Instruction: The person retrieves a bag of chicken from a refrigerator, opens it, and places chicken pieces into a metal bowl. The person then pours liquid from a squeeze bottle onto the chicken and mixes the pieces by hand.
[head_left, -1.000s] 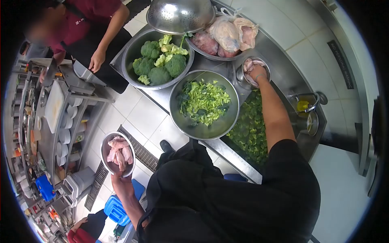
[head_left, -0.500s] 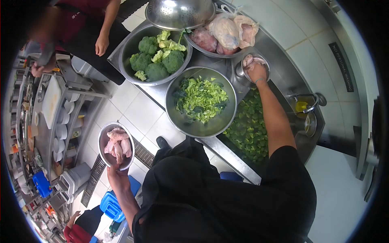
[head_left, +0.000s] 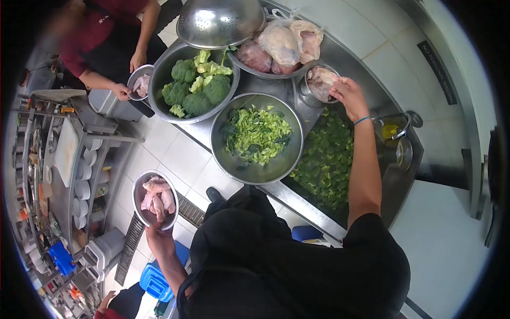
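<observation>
My left hand (head_left: 159, 235) grips the underside and rim of a metal bowl (head_left: 136, 198) above the floor. Several raw chicken pieces (head_left: 158, 198) lie in it. At the sink, my right hand (head_left: 349, 95), a blue band on its wrist, is at the right rim of a small metal container (head_left: 306, 97) holding raw meat pieces (head_left: 320, 78). Its fingers are bent together there; whether they pinch the rim or a piece of meat I cannot make out. Nearest to that container are a large bowl of bagged raw meat (head_left: 284, 45) and the sink of soaking green leaves (head_left: 324, 159).
A wide bowl of chopped greens (head_left: 260, 135) stands before me, beside a bowl of broccoli (head_left: 197, 87) and an upturned colander (head_left: 220, 21). A co-worker (head_left: 119, 42) holds a small bowl of meat (head_left: 141, 85). A faucet (head_left: 406, 125) juts over the sink; shelving (head_left: 79, 175) stands left.
My right hand has drawn back from inside the small container to its rim. The co-worker now holds a small bowl of meat with both hands. My view has shifted slightly.
</observation>
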Motion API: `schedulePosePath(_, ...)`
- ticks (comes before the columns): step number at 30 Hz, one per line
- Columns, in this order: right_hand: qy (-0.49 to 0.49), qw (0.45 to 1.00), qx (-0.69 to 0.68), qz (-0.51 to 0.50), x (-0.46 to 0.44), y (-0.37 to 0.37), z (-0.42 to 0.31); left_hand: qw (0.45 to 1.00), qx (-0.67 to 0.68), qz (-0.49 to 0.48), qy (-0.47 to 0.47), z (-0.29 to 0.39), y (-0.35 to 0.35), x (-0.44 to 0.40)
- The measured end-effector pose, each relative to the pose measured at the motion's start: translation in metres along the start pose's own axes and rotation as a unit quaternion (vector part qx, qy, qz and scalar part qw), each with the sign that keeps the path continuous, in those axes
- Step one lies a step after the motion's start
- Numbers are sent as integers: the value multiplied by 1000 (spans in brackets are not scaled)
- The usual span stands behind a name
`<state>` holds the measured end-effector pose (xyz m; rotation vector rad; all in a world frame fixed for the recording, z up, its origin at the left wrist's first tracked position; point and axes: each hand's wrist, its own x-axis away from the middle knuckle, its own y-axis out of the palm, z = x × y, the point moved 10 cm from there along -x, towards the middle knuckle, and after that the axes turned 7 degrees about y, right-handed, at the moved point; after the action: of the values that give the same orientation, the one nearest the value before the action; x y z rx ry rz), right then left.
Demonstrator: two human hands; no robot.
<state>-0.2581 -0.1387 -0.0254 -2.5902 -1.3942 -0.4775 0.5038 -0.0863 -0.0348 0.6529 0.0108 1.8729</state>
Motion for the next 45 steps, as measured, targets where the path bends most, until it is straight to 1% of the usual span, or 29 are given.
schedulePosePath(2, -2, 1000, -30, -2, 13, 2, -1, 1000, -6, -20, -7, 0, 0, -2)
schedulePosePath(5, -16, 997, -70, -7, 32, 5, -7, 999, 0, -32, 6, 1, 0, -5)
schedulePosePath(8, -38, 996, -85, -15, 41, 6, -6, 999, -4, -42, 12, 1, -1, -5)
schedulePosePath(11, -92, 993, -73, 8, 58, 16, -22, 999, -2, -45, 10, 2, 9, -4)
schedulePosePath(14, -212, 976, 7, 49, 90, 34, -52, 999, 0, -48, 1, -1, 6, -1)
schedulePosePath(15, -276, 952, 93, 95, 108, 40, -70, 999, 5, -42, 2, -1, 6, 0)
schedulePosePath(16, -336, 914, 177, 140, 127, 49, -89, 999, 11, -36, 2, -3, 7, 1)
schedulePosePath(17, -392, 864, 259, 183, 146, 60, -104, 999, 17, -30, 3, -4, 7, 2)
schedulePosePath(18, -435, 820, 305, 214, 158, 67, -115, 1000, 9, -29, 0, -3, 9, 2)
schedulePosePath(21, -499, 759, 352, 223, 188, 85, -129, 1000, -5, -24, 0, -3, 8, 3)
schedulePosePath(22, -516, 772, 319, 190, 196, 88, -133, 1000, -8, -19, 3, -2, 9, 5)
schedulePosePath(23, -500, 827, 209, 147, 201, 86, -135, 1000, -11, -13, 6, -2, 11, 7)
schedulePosePath(24, -474, 870, 95, 102, 208, 90, -135, 1000, -8, -24, 6, 0, 16, 10)
schedulePosePath(25, -437, 897, -21, 57, 213, 92, -134, 999, -7, -35, 5, 2, 21, 12)
schedulePosePath(27, -479, 874, -55, -63, 249, 111, -163, 999, -18, -44, -3, 4, 27, 14)
schedulePosePath(30, -520, 828, -68, -202, 301, 131, -196, 999, -30, -38, -19, 4, 34, 16)
schedulePosePath(32, -526, 805, -70, -267, 328, 143, -206, 998, -43, -43, -24, 5, 35, 15)
schedulePosePath(34, -527, 787, -70, -313, 347, 152, -212, 997, -41, -58, -30, 3, 45, 15)
schedulePosePath(40, -532, 771, -63, -344, 367, 159, -214, 995, -35, -78, -43, -5, 46, 5)
schedulePosePath(45, -539, 776, -53, -324, 369, 146, -214, 994, -49, -90, -44, -6, 66, 8)
